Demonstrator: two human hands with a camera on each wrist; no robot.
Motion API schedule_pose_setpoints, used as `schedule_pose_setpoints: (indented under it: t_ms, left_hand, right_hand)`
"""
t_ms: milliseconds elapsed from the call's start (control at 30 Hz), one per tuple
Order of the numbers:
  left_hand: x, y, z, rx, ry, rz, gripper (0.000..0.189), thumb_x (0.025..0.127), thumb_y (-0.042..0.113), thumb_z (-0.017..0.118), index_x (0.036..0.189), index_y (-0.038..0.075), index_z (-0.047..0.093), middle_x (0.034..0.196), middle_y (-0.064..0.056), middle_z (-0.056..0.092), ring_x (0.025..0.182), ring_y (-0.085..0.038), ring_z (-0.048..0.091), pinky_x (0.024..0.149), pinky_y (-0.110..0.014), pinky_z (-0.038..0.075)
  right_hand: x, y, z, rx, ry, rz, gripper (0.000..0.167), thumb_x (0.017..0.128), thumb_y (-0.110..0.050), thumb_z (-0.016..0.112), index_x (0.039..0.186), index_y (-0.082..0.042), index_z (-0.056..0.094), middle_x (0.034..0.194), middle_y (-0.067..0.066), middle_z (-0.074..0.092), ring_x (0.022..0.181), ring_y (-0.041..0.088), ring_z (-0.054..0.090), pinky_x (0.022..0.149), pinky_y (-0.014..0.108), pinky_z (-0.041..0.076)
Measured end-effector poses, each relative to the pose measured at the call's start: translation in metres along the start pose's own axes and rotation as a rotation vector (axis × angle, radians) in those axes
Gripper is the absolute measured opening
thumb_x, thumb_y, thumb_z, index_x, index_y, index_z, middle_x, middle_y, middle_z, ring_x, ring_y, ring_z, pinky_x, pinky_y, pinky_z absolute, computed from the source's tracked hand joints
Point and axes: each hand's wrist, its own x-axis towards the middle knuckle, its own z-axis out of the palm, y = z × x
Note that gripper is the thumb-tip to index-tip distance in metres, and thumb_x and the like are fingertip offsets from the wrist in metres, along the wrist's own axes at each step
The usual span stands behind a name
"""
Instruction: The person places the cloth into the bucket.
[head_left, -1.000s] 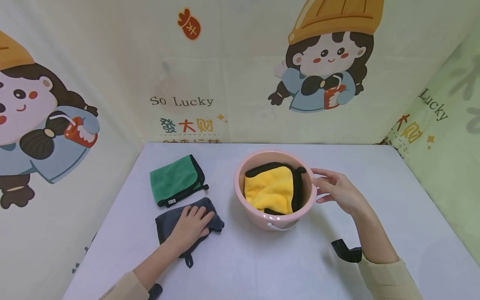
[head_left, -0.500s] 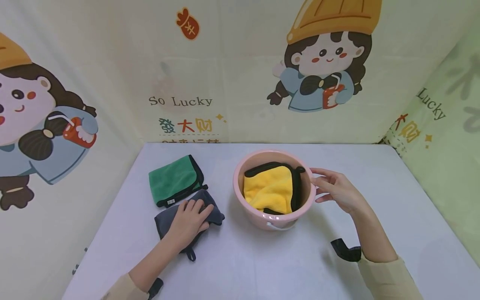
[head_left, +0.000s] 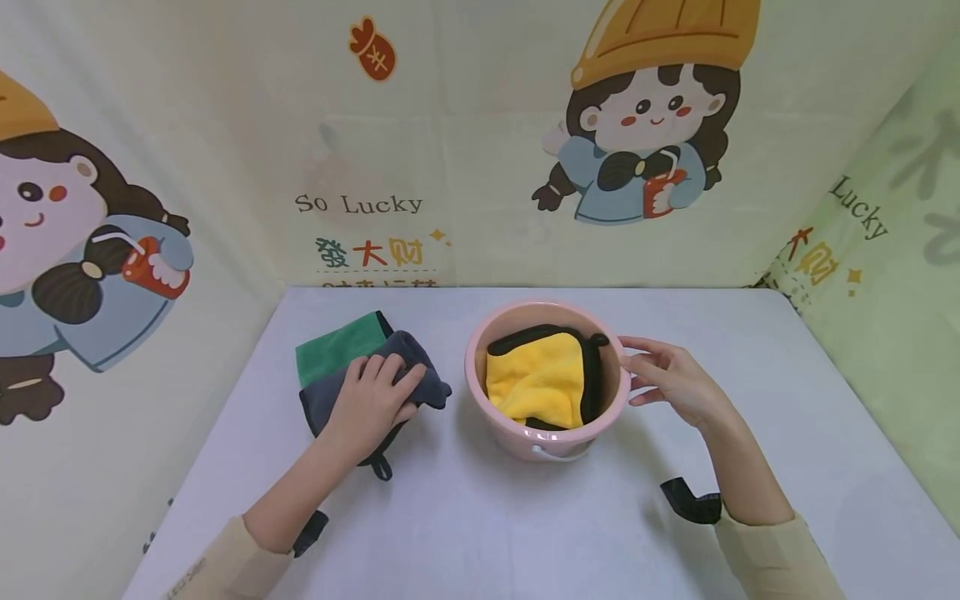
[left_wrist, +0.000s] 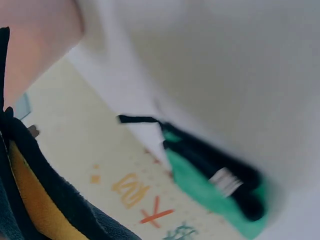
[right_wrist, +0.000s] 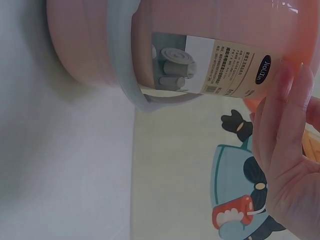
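My L hand has the grey cloth: fingers curled over the top, fabric bunched under them, so that's a proper hold, no wide gap. Cloth's left of the bucket, apart from it, w/ its black loop hanging toward me. From the head view it covers the near part of the green cloth; from the L wrist view there's a gap btwn the two, and an orange-yellow patch shows inside the grey one's dark edging. Green one has a white tag on its black trim, a bit blurred there.

Over on the R side, my R hand is on the bucket, fingers pretty straight & touching its outer wall up near the rim, not wrapped round anything. Bucket's pink, upright on the white table, w/ the yellow cloth inside, black edging & all. Pale handle hangs down the near side; R wrist view gets the printed label on the wall, just by my fingertips. Behind the table: cartoon-print backdrop, "So Lucky" lettering incl.
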Motion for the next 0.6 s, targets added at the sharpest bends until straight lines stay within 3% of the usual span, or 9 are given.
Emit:
schedule_pose_setpoints:
  t_ms: [333, 600]
  left_hand:
    - [0.039, 0.007, -0.022, -0.017, 0.013, 0.032, 0.04, 0.077, 0.032, 0.072, 0.11, 0.016, 0.058, 0.098, -0.011, 0.054, 0.091, -0.03, 0.05, 0.084, -0.048, 0.042]
    - [0.073, 0.027, -0.026, -0.021, 0.058, 0.138, 0.042, 0.077, 0.04, 0.07, 0.11, 0.018, 0.057, 0.096, -0.009, 0.053, 0.087, -0.027, 0.05, 0.08, -0.043, 0.044]
  right_hand:
    - [0.0, 0.001, 0.0, -0.001, 0.0, -0.001, 0.059, 0.09, -0.025, 0.058, 0.137, 0.002, 0.034, 0.096, 0.002, 0.064, 0.075, 0.016, 0.064, 0.063, 0.034, 0.055]
    - [0.0, 0.0, 0.0, -0.019, 0.01, 0.01, 0.06, 0.09, -0.028, 0.058, 0.137, 0.001, 0.034, 0.1, 0.009, 0.064, 0.077, 0.018, 0.064, 0.064, 0.033, 0.055]
